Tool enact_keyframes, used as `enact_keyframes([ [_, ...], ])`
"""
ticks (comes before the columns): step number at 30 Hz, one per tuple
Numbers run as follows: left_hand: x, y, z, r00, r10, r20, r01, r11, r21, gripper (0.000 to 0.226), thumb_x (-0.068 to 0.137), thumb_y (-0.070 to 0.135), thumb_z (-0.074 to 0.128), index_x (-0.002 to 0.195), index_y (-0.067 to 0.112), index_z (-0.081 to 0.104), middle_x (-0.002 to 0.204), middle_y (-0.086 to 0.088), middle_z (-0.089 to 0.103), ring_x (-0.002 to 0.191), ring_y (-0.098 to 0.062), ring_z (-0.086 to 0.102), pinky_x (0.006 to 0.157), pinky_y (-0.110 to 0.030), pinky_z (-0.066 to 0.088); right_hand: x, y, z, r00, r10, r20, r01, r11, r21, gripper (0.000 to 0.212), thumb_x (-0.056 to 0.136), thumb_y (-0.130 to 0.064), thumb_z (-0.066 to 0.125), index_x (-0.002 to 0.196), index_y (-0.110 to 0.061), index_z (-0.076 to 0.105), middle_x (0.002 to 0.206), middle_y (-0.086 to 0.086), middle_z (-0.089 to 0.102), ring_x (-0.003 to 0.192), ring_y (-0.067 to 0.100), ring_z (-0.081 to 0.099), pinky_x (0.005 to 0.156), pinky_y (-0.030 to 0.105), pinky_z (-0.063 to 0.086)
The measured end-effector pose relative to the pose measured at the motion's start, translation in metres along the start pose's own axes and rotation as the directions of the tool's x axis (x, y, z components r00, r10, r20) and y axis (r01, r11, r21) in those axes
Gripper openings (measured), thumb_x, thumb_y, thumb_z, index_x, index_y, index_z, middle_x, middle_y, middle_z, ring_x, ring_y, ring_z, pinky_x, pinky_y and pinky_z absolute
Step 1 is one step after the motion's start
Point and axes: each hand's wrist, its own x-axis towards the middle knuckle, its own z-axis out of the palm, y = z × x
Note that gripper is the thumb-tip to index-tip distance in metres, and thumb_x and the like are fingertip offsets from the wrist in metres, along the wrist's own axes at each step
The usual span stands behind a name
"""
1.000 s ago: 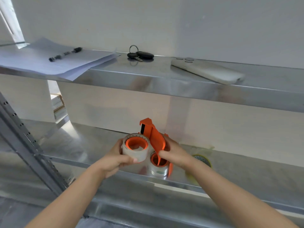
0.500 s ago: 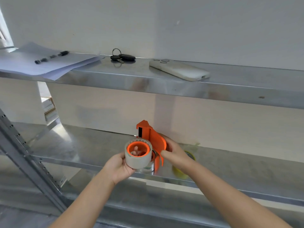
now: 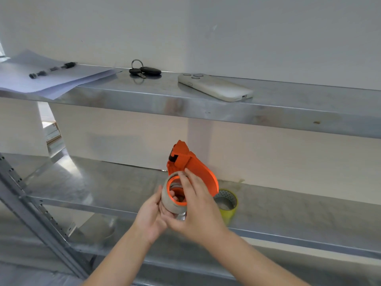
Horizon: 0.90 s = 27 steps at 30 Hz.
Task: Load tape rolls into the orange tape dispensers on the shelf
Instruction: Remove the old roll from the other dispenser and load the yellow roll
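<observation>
My left hand grips a beige tape roll with an orange core from its left side, just above the front of the middle shelf. The orange tape dispenser stands tilted right behind the roll, touching it. My right hand holds the dispenser's lower part, its fingers reaching across the roll's rim and the dispenser's edge. A clear roll peeks out below the hands, mostly hidden.
A yellow tape roll lies on the middle shelf just right of my hands. The upper shelf carries papers with a pen, keys and a white phone. A slotted metal post runs at the left.
The roll has moved right against the dispenser. My right hand's fingers have come round over the roll's rim. The hands now overlap in front of the dispenser.
</observation>
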Motion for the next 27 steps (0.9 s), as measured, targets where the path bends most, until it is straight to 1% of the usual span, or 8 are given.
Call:
enact_keyframes([
  [2, 0.000, -0.005, 0.001, 1.000, -0.009, -0.008, 0.009, 1.000, -0.003, 0.048, 0.099, 0.034, 0.031, 0.109, 0.000, 0.064, 0.100, -0.015, 0.071, 0.092, -0.024, 0.069, 0.086, -0.039, 0.053, 0.004, 0.003, 0.005, 0.990, 0.140, 0.005, -0.140, 0.990, 0.028, 0.092, 0.070, -0.057, 0.059, 0.145, -0.021, 0.021, 0.152, 0.000, 0.027, 0.141, 0.015, 0.023, 0.114, 0.035, 0.029],
  [5, -0.001, -0.008, -0.002, 1.000, -0.013, -0.023, 0.011, 0.996, -0.090, 0.047, 0.098, 0.031, 0.034, 0.098, -0.001, 0.068, 0.078, -0.013, 0.073, 0.073, -0.020, 0.072, 0.067, -0.037, 0.062, 0.012, 0.008, 0.008, 0.967, 0.253, 0.021, -0.253, 0.967, -0.019, 0.087, 0.067, -0.064, 0.055, 0.139, -0.023, 0.030, 0.140, -0.003, 0.042, 0.132, 0.016, 0.036, 0.108, 0.033, 0.036],
  [10, 0.005, -0.013, -0.006, 1.000, -0.020, -0.023, 0.016, 0.990, -0.141, 0.054, 0.098, 0.027, 0.032, 0.079, -0.003, 0.072, 0.060, -0.010, 0.072, 0.052, -0.017, 0.070, 0.048, -0.029, 0.058, 0.014, 0.011, 0.008, 0.958, 0.280, 0.069, -0.284, 0.957, 0.065, 0.075, 0.063, -0.061, 0.063, 0.127, -0.027, 0.045, 0.122, -0.008, 0.053, 0.116, 0.010, 0.049, 0.094, 0.030, 0.046],
  [14, 0.011, -0.009, -0.003, 1.000, -0.021, 0.009, 0.022, 0.992, -0.128, 0.049, 0.093, 0.025, 0.033, 0.090, -0.005, 0.072, 0.086, -0.018, 0.075, 0.077, -0.027, 0.074, 0.074, -0.045, 0.057, 0.019, 0.005, -0.010, 0.974, 0.221, -0.047, -0.216, 0.971, 0.099, 0.083, 0.063, -0.057, 0.064, 0.134, -0.020, 0.041, 0.130, -0.004, 0.049, 0.123, 0.012, 0.044, 0.103, 0.029, 0.040],
  [17, 0.018, -0.006, -0.012, 0.997, -0.010, -0.074, -0.005, 0.981, -0.196, 0.046, 0.098, 0.024, 0.029, 0.091, -0.003, 0.066, 0.069, -0.013, 0.074, 0.063, -0.019, 0.072, 0.072, -0.039, 0.056, 0.031, 0.008, -0.040, 0.963, 0.240, -0.125, -0.223, 0.965, 0.138, 0.086, 0.058, -0.060, 0.060, 0.132, -0.020, 0.044, 0.125, -0.004, 0.050, 0.119, 0.010, 0.046, 0.099, 0.018, 0.035],
  [21, 0.009, 0.005, -0.009, 0.999, 0.007, -0.047, -0.018, 0.975, -0.223, 0.033, 0.087, 0.007, 0.043, 0.073, -0.010, 0.068, 0.053, -0.016, 0.069, 0.047, -0.021, 0.069, 0.042, -0.038, 0.057, 0.039, 0.067, -0.085, 0.914, 0.352, -0.200, -0.335, 0.935, 0.113, 0.078, 0.058, -0.055, 0.067, 0.127, -0.022, 0.049, 0.124, -0.001, 0.053, 0.117, 0.011, 0.049, 0.097, 0.013, 0.032],
  [23, 0.007, 0.011, -0.008, 0.998, 0.024, -0.053, -0.035, 0.976, -0.214, 0.029, 0.076, 0.003, 0.052, 0.055, -0.011, 0.067, 0.049, -0.015, 0.068, 0.046, -0.023, 0.069, 0.041, -0.039, 0.056, 0.028, 0.115, -0.094, 0.869, 0.459, -0.184, -0.464, 0.886, 0.013, 0.073, 0.064, -0.048, 0.072, 0.127, -0.020, 0.049, 0.128, 0.005, 0.052, 0.120, 0.016, 0.049, 0.100, 0.020, 0.035],
  [27, 0.012, 0.018, -0.023, 0.992, 0.030, -0.125, -0.075, 0.925, -0.373, 0.055, 0.101, 0.030, 0.028, 0.063, 0.008, 0.061, 0.043, -0.002, 0.062, 0.042, -0.013, 0.064, 0.044, -0.036, 0.057, -0.020, 0.195, -0.080, 0.703, 0.711, -0.023, -0.707, 0.696, -0.123, 0.091, 0.066, -0.049, 0.074, 0.140, -0.016, 0.031, 0.135, 0.012, 0.040, 0.123, 0.025, 0.048, 0.100, 0.027, 0.037],
])
